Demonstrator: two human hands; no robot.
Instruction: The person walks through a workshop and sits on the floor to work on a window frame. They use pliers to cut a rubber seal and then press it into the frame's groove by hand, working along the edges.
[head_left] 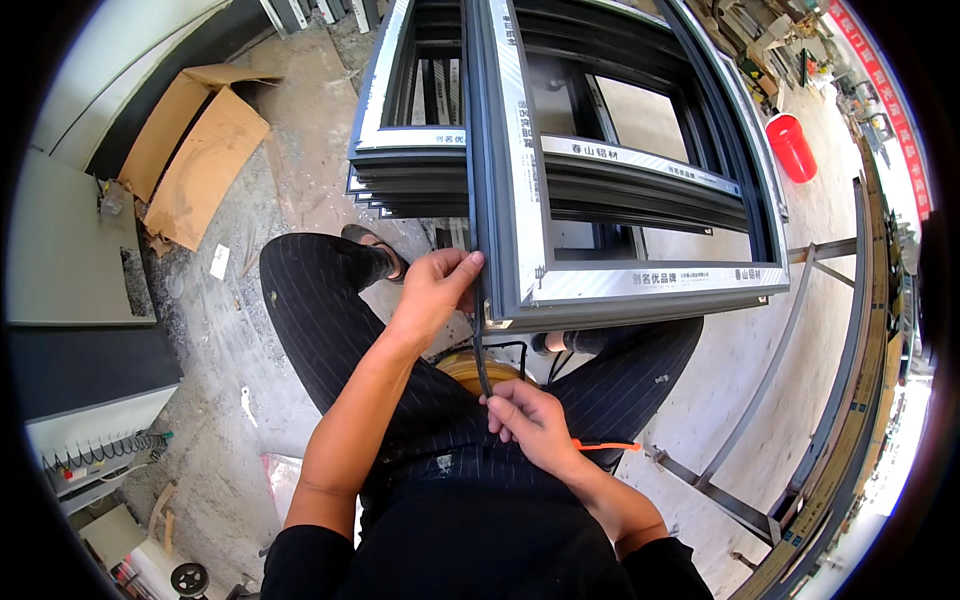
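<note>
A black rubber sealing strip point(479, 358) runs down from the near left corner of the top window frame point(524, 200). My left hand point(438, 290) is at that corner, thumb and fingers closed on the strip against the frame's dark outer edge. Lower down, near my lap, my right hand point(528, 420) pinches the strip between thumb and fingers. The window frame is dark metal with white printed protective film, and it lies on a stack of similar frames point(410, 175). Beside my right wrist shows an orange thin-handled thing point(605, 446), its kind unclear.
A round yellowish stool or reel point(462, 372) shows between my legs, partly hidden. An opened cardboard box point(205, 165) lies at the left by a grey cabinet point(75, 250). To the right are a red bucket point(791, 147), a metal rack point(735, 505) and long profiles point(850, 430).
</note>
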